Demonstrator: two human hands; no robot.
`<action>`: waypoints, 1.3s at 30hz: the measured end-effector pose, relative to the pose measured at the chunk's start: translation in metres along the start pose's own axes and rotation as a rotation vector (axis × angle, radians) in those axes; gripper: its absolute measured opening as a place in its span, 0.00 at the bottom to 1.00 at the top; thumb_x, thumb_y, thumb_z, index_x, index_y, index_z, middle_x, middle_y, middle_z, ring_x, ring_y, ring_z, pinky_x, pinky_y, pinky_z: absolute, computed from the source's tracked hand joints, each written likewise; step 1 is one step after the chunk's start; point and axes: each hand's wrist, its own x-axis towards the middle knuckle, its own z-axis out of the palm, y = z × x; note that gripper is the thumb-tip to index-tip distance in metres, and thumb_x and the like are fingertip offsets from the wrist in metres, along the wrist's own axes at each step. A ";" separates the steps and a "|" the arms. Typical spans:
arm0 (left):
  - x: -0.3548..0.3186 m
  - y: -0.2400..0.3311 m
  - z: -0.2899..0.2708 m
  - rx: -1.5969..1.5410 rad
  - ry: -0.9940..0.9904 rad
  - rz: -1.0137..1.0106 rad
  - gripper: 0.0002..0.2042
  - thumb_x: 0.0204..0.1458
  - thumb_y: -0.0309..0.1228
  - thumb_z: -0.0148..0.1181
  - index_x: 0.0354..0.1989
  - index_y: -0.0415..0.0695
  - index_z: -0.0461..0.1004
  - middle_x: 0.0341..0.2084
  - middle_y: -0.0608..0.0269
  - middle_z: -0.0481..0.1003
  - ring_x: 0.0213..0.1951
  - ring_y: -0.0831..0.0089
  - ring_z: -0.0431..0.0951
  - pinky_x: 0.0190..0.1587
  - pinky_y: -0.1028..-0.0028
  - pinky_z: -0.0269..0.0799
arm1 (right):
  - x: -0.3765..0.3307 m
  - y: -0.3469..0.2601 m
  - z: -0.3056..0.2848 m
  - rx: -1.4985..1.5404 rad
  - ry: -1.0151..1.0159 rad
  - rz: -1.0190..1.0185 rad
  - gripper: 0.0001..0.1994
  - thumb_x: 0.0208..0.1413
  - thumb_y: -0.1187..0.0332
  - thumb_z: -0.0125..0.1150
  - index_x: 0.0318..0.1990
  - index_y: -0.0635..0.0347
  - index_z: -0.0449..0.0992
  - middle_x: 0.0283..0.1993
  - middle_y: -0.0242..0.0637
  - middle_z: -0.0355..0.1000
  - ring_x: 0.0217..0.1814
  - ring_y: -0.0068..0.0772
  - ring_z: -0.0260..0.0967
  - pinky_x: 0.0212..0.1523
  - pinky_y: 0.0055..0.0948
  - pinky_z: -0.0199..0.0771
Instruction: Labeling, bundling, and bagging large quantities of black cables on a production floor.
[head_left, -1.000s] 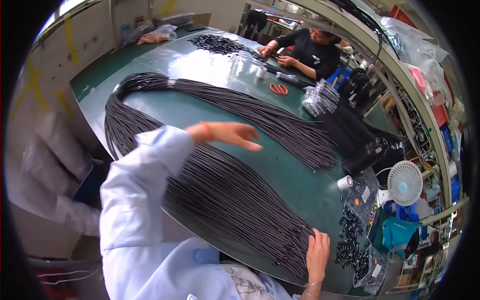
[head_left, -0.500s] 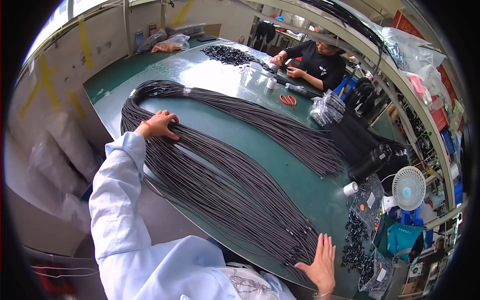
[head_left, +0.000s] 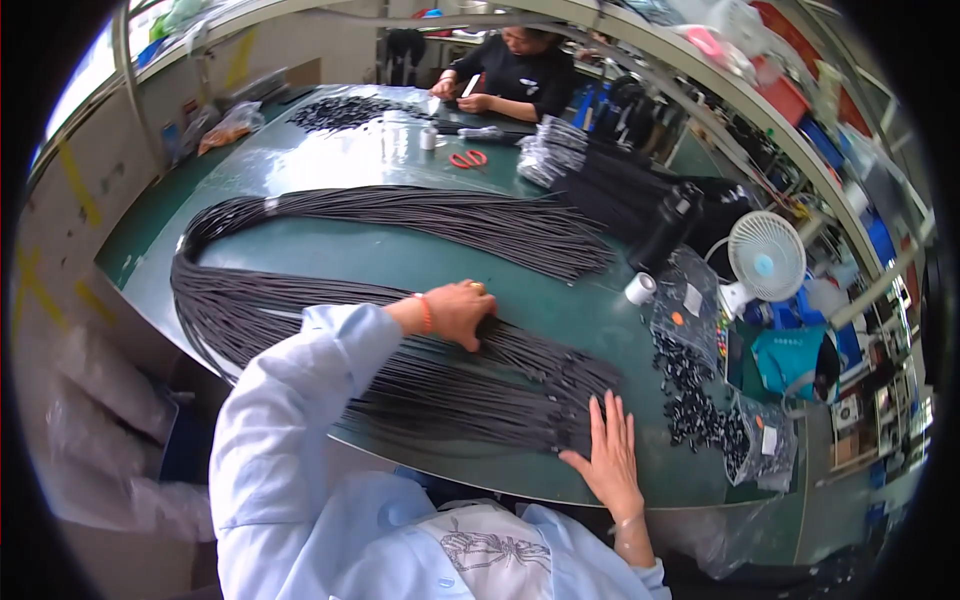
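Pale blue sleeves came up from the lower edge, nearest the camera. The right hand (head_left: 608, 455) lay flat, fingers spread, palm down on the near end of the cords (head_left: 440, 385), close to the table's near rim. It pressed rather than gripped; nothing was pinched.

The left hand (head_left: 458, 312) sat farther in, curled loosely with knuckles up, resting on top of the same cords about midway along. An orange band circled that wrist. Whether its fingers closed around any strands could not be told.

The cords, dark grey and thin, lay in one long bundle bent into a U: a near arm under both hands, a bend at the person's left, and a far arm running back toward the right across the green table (head_left: 420, 255).

To the right, just beside the cord ends, stood a small white roll of tape (head_left: 640, 288), with clear bags of small black parts (head_left: 700, 400) near it and a white fan (head_left: 766, 256) beyond.

Farther off lay orange scissors (head_left: 467, 158). At the far edge a co-worker (head_left: 520, 70) in black sat with both hands on the table.
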 end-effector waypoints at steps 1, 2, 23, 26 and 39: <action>0.019 0.009 0.007 -0.010 0.020 0.058 0.27 0.36 0.39 0.68 0.47 0.40 0.73 0.42 0.46 0.73 0.48 0.49 0.73 0.52 0.61 0.70 | 0.007 0.003 0.003 0.018 0.031 -0.029 0.47 0.51 0.48 0.64 0.72 0.60 0.46 0.75 0.54 0.38 0.77 0.56 0.36 0.74 0.51 0.38; 0.032 0.015 0.013 -0.005 0.019 0.072 0.27 0.36 0.39 0.68 0.47 0.40 0.73 0.42 0.46 0.73 0.48 0.49 0.73 0.52 0.61 0.70 | 0.011 0.006 0.006 0.016 0.040 -0.018 0.47 0.51 0.48 0.64 0.72 0.60 0.46 0.75 0.54 0.38 0.77 0.56 0.36 0.74 0.51 0.38; 0.008 0.072 -0.004 -0.519 0.529 0.068 0.11 0.45 0.27 0.65 0.37 0.38 0.75 0.31 0.58 0.78 0.29 0.64 0.78 0.30 0.68 0.75 | -0.006 0.034 -0.068 0.957 0.587 0.200 0.30 0.58 0.59 0.62 0.64 0.65 0.63 0.67 0.50 0.61 0.69 0.46 0.59 0.66 0.41 0.60; -0.010 0.075 -0.045 -1.149 0.457 0.047 0.10 0.47 0.28 0.68 0.36 0.39 0.75 0.29 0.65 0.78 0.25 0.74 0.76 0.26 0.74 0.72 | 0.036 0.016 -0.096 1.220 0.383 0.005 0.31 0.57 0.63 0.64 0.65 0.66 0.60 0.67 0.48 0.61 0.69 0.41 0.59 0.67 0.40 0.60; -0.011 0.050 -0.086 -1.222 0.365 -0.038 0.11 0.50 0.33 0.71 0.34 0.42 0.75 0.20 0.73 0.72 0.18 0.85 0.67 0.21 0.81 0.63 | 0.157 -0.022 -0.127 0.800 -0.361 -0.125 0.16 0.59 0.67 0.62 0.50 0.67 0.73 0.35 0.37 0.77 0.35 0.26 0.74 0.41 0.26 0.75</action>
